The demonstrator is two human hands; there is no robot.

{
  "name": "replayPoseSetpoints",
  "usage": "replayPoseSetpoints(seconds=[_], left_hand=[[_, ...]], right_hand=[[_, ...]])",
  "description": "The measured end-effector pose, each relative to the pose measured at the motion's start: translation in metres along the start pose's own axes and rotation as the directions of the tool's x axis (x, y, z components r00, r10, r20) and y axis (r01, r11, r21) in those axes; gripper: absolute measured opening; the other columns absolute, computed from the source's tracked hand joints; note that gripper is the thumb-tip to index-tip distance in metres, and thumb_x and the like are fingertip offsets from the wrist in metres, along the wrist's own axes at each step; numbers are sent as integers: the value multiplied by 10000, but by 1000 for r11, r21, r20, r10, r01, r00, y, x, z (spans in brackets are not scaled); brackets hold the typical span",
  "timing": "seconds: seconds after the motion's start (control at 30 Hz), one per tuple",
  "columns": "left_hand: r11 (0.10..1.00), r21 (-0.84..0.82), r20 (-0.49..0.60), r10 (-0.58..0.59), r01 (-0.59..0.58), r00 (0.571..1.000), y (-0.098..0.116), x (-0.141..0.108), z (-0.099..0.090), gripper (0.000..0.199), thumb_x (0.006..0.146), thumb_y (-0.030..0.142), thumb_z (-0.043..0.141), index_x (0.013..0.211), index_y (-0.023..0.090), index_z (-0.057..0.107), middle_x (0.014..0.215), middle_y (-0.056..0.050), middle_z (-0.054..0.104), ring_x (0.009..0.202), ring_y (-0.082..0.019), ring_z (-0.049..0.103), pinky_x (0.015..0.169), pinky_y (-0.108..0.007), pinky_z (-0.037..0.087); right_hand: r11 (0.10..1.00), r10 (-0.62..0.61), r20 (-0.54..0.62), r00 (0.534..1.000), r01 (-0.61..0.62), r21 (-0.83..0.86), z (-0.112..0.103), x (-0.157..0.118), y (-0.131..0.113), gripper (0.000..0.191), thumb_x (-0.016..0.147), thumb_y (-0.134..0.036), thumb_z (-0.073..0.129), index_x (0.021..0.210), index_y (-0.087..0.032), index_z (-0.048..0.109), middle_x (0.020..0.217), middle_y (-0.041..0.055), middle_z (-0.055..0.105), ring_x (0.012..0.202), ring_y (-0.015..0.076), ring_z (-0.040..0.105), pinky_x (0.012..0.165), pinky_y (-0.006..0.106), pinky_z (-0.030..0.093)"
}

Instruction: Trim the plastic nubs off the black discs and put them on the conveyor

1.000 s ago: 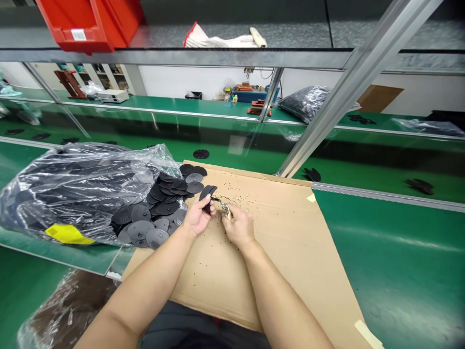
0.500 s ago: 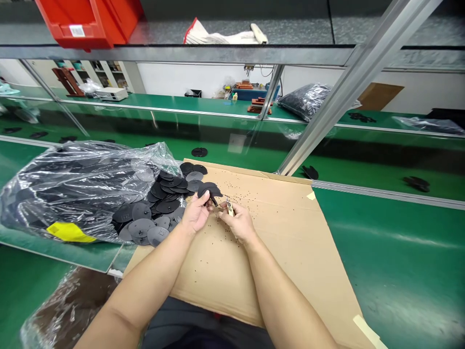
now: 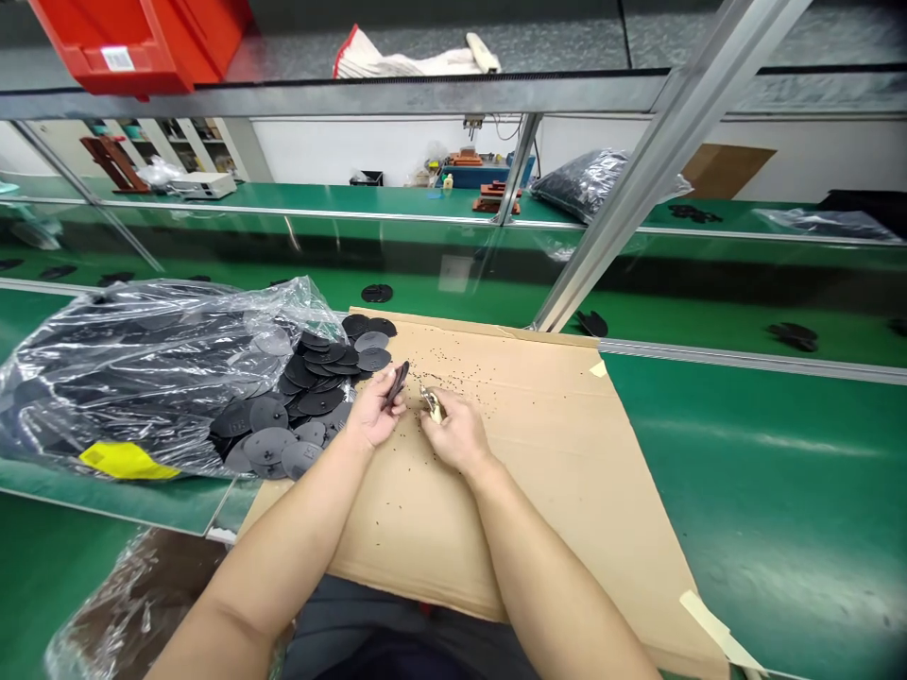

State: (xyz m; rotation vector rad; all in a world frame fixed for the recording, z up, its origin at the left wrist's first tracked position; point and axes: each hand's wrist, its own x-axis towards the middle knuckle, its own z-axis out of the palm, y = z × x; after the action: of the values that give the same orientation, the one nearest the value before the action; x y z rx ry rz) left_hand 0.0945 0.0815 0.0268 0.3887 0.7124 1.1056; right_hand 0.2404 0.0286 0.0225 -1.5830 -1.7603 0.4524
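My left hand [image 3: 374, 416] grips a black plastic disc [image 3: 398, 382], which is turned nearly edge-on above the cardboard. My right hand [image 3: 457, 432] is shut on small metal snips [image 3: 430, 403] with a pale handle, their tips close to the disc's edge but apparently not touching it. Beneath both hands lies a sheet of brown cardboard [image 3: 539, 482] scattered with small black crumbs [image 3: 453, 364]. Just left of my left hand is a loose pile of similar black discs [image 3: 304, 397].
A clear plastic bag of black discs [image 3: 142, 368] with a yellow label [image 3: 126, 460] lies to the left on the green bench [image 3: 765, 472]. An aluminium frame upright [image 3: 658, 161] rises at right. Above are a red bin [image 3: 134, 47] and white gloves [image 3: 403, 57].
The disc in my left hand has turned from showing its broad face to nearly edge-on. My hands have drawn slightly apart, and the whole scene has shifted a little up and left.
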Motion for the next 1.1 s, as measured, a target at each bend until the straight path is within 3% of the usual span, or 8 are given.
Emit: replayPoseSetpoints(seconds=[0.2,0.9,1.1], left_hand=[[998,44,35,-50,49,998,0,-4,4,245,723,162,711,950,146,621,621,29,515,387,-25,331,346,-150,224],[995,84,43,-65,61,997,1,-5,5,209,744,144,655,952,139,630,611,17,533,378,-35,340,355,-169,242],[997,77,80,-37,30,996,-3,-3,1,268,715,167,706,961,142,601,620,39,525,376,-30,340,358,-167,264]], right_hand=[[970,-72,79,994,88,-229,1,-4,-3,398,789,-237,544,1181,-223,612,998,71,688,902,215,623,791,289,470],[963,-79,134,988,111,-246,-3,-4,-6,382,792,-236,528,1164,-253,616,987,49,694,877,210,629,744,284,459],[934,3,221,975,76,-348,-9,-3,-13,391,811,-232,501,1193,-253,585,1060,55,676,923,204,621,773,274,452]])
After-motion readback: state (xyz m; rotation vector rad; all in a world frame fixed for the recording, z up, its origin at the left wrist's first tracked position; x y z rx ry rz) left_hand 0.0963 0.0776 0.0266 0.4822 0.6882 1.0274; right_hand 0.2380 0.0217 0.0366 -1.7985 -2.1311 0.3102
